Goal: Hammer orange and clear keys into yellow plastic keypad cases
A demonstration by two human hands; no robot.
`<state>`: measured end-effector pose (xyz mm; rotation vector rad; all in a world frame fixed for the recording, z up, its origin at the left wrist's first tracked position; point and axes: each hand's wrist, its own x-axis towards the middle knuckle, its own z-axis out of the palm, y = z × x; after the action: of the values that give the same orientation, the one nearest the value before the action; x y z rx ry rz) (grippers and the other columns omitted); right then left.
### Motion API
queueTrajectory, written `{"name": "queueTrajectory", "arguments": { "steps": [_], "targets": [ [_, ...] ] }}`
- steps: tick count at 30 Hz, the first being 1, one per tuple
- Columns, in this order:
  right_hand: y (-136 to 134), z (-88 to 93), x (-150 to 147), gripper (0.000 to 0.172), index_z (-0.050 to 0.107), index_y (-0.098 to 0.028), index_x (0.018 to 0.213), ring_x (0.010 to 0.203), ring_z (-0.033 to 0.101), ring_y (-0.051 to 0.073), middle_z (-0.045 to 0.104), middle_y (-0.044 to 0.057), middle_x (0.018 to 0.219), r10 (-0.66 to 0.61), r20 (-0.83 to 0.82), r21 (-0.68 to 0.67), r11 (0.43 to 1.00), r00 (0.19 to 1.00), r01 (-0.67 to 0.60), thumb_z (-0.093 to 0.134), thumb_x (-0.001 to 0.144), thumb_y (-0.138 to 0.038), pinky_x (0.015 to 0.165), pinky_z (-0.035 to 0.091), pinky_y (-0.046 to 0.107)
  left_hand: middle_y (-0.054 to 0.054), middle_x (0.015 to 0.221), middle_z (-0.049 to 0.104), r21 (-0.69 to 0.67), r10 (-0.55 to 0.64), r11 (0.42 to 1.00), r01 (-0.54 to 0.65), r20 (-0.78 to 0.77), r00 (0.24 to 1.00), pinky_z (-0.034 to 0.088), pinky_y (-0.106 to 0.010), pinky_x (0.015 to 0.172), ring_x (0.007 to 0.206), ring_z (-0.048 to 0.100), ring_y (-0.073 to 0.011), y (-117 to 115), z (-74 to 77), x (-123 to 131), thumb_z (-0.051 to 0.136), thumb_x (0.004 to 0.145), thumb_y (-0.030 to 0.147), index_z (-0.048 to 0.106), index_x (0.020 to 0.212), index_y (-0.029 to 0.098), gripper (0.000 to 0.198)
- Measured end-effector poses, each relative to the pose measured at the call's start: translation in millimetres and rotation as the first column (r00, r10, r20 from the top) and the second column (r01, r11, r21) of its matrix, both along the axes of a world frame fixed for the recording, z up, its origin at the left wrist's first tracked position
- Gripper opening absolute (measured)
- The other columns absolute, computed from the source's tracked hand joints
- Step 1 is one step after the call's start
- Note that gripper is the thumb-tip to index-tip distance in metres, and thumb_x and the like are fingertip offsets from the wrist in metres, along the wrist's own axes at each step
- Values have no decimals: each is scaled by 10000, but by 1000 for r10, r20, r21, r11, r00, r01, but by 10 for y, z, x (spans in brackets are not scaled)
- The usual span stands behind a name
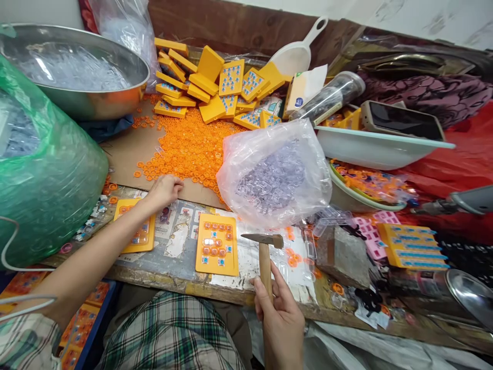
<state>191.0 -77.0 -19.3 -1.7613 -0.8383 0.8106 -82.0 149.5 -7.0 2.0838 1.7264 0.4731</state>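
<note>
My right hand [280, 313] is wrapped round the wooden handle of a small hammer [264, 246], whose metal head hangs just right of a yellow plastic plate [216, 244] studded with orange rings. My left hand [165, 189] is curled into a loose fist at the near edge of a heap of orange rings [188, 149] on cardboard; whether it holds any rings is hidden. A second yellow plate [136, 234] lies under my left wrist.
A pile of yellow plates [215, 87] at the back. A clear bag of transparent parts [275, 172] right of the rings. A steel basin [77, 72] and a green bag [42, 164] at left. A white basin [377, 146], a phone [400, 121], a metal block [342, 254] at right.
</note>
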Motion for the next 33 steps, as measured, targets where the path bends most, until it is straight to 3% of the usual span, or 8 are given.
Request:
{"name": "queueTrajectory", "arguments": {
  "steps": [4,6,10,15,22,28,30,33],
  "targets": [
    [-29,15,-15,623,566,-202,1297,825,681,230,729,60,993,25,32,-21,1000,999,-24,710,732,-423,616,568,295,-123,894,686,37,-15,999,15,0,1000,485,-347,810,877,637,-259,-13,49,68,511,789,137,720,851,116,219],
    [-78,14,-17,570,584,-209,1278,929,676,250,707,61,1089,49,99,-3,999,994,-49,694,755,-408,709,581,323,-112,890,680,53,-45,998,44,19,999,488,-349,818,874,634,-245,-191,94,140,513,800,132,693,948,116,234],
    [-237,4,-20,441,605,-235,1252,1078,637,250,645,51,1230,174,310,76,975,935,-207,643,820,-312,918,527,369,-72,941,667,150,-263,960,238,181,948,511,-285,788,861,626,-181,-966,124,355,532,834,148,574,1148,148,317],
    [-319,59,-55,525,503,-304,1342,1034,662,191,649,22,1225,388,491,186,828,780,-529,573,855,-120,900,541,304,-99,959,669,282,-416,894,349,228,880,552,-329,761,861,633,-197,-1677,8,544,447,899,119,474,1219,135,322],
    [-309,167,-132,603,425,-290,1399,994,662,143,663,51,1150,491,566,145,732,662,-666,507,861,-29,846,536,224,-86,966,697,405,-369,885,231,304,878,584,-294,765,829,673,-167,-1683,-181,568,515,891,120,352,1371,156,508],
    [-342,147,-156,563,459,-294,1378,866,689,110,694,52,1028,466,552,186,740,691,-647,466,874,-44,748,540,173,-99,974,700,323,-323,925,201,389,863,587,-321,758,853,677,-193,-1738,-195,587,500,873,95,412,1356,177,498],
    [-352,123,-182,485,510,-299,1341,826,701,114,710,45,1002,503,498,134,760,706,-635,471,893,-117,718,545,162,-98,1003,698,259,-294,947,192,451,843,578,-328,789,890,674,-202,-1752,-179,587,492,867,94,425,1363,210,513],
    [-358,98,-207,374,615,-316,1234,884,704,165,719,31,1043,415,368,132,863,832,-488,545,876,-237,778,557,222,-89,1024,697,119,-191,981,150,556,809,561,-341,834,917,667,-214,-1764,-159,585,528,848,117,486,1328,264,504]
  ]
}}
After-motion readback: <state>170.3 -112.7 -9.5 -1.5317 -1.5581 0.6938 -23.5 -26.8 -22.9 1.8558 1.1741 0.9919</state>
